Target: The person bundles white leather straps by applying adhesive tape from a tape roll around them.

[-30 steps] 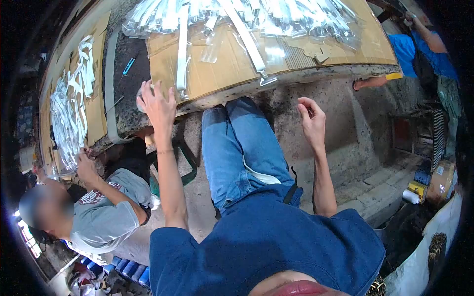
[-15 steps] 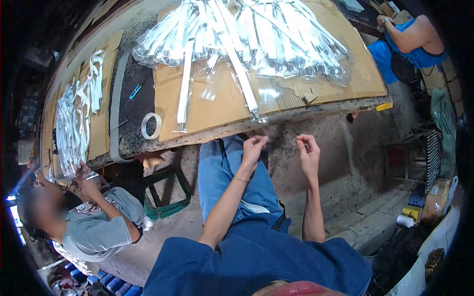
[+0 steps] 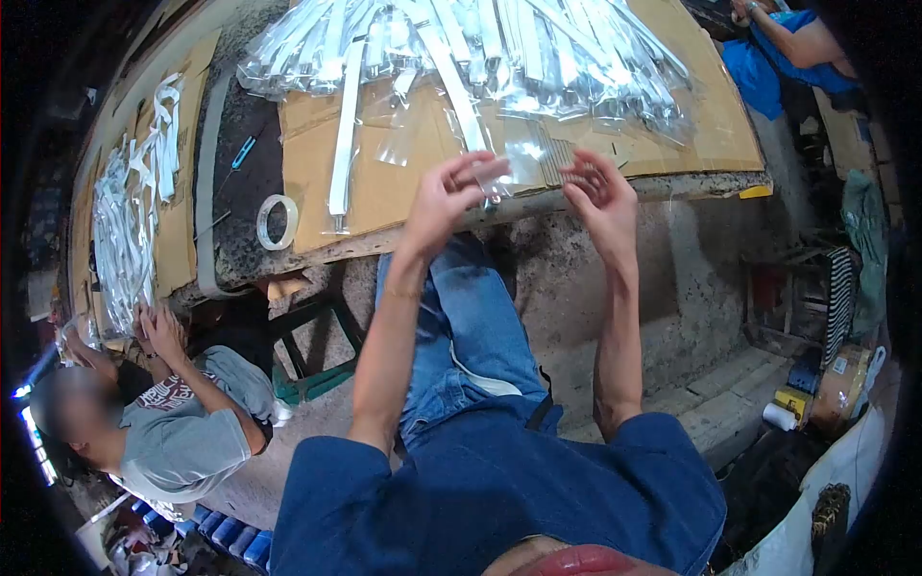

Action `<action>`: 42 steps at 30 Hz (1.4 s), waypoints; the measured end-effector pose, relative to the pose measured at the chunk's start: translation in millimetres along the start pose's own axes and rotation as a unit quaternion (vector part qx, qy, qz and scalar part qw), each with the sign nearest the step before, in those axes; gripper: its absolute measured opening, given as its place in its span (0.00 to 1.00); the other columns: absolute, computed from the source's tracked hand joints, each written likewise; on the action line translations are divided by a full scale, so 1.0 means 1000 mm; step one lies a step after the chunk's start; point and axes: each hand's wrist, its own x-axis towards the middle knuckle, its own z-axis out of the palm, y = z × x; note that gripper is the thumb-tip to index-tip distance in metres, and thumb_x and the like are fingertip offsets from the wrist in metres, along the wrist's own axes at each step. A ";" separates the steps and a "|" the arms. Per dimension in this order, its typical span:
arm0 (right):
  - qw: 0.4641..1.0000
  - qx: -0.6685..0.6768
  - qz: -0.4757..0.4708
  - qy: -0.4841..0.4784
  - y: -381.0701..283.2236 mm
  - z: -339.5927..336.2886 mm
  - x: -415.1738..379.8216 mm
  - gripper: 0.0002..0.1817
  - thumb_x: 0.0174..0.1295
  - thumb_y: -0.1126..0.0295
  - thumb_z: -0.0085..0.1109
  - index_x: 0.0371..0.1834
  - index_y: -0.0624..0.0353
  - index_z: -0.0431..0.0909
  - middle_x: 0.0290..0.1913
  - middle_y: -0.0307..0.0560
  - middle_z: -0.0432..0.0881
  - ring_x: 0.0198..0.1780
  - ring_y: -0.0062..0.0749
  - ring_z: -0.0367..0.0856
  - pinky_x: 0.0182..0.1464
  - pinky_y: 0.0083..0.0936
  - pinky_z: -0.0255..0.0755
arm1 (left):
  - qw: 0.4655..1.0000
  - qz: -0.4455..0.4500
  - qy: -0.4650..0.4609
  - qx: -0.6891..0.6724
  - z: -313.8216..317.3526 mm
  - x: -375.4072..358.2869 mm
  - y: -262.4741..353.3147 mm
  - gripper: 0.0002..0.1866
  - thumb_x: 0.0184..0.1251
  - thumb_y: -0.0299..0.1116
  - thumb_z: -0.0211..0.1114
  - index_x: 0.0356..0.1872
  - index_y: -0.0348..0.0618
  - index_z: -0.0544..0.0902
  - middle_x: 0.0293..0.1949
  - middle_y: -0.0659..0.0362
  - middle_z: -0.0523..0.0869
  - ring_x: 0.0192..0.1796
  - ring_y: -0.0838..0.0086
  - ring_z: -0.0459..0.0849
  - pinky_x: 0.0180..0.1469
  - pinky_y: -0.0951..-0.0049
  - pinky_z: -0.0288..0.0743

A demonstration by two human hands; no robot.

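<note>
My left hand point(image 3: 444, 202) is raised at the table's front edge, its fingers curled together over the near end of a white strip in a clear sleeve point(image 3: 451, 82). Clear film shows at its fingertips, but I cannot tell what they grip. My right hand point(image 3: 607, 204) hovers to the right with bent fingers spread and nothing visible in them. Shiny clear plastic point(image 3: 523, 158) lies between the two hands. Left of them, another sleeved white strip point(image 3: 346, 154) points toward me on the cardboard point(image 3: 403, 206).
A heap of sleeved strips point(image 3: 538, 48) covers the back of the table. A tape roll point(image 3: 278, 223) and a blue-handled tool point(image 3: 244, 152) lie left. One person point(image 3: 192, 422) handles strips at left; another point(image 3: 802, 43) is at far right. A green stool point(image 3: 322, 350) stands below.
Both hands have risen and moved forward from over my lap to the table edge. My right fingers have spread from a pinch. The view has shifted slightly.
</note>
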 end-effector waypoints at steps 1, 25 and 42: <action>1.000 -0.003 0.003 -0.001 0.004 0.008 0.013 0.21 0.61 0.83 0.61 0.58 0.63 0.75 0.49 0.46 0.80 0.51 0.27 0.82 0.54 0.22 0.76 | 1.000 -0.002 0.001 -0.003 -0.006 0.012 0.003 0.22 0.67 0.26 0.60 0.61 0.26 0.72 0.53 0.43 0.84 0.53 0.58 0.86 0.50 0.68 0.82; 0.995 -0.089 -0.041 -0.022 0.065 0.081 0.096 0.24 0.53 0.83 0.67 0.55 0.65 0.77 0.46 0.47 0.78 0.42 0.28 0.86 0.41 0.21 0.82 | 0.930 0.090 0.250 0.254 0.021 -0.038 -0.054 0.23 0.60 0.23 0.69 0.56 0.34 0.72 0.49 0.50 0.81 0.35 0.75 0.83 0.33 0.78 0.77; 0.976 0.113 -0.098 -0.159 0.014 0.039 0.018 0.27 0.50 0.89 0.69 0.55 0.65 0.76 0.48 0.46 0.75 0.43 0.32 0.84 0.46 0.27 0.83 | 0.985 -0.067 -0.129 0.094 -0.013 -0.020 -0.034 0.41 0.52 0.17 0.70 0.70 0.45 0.67 0.51 0.57 0.82 0.23 0.88 0.68 0.33 0.81 0.76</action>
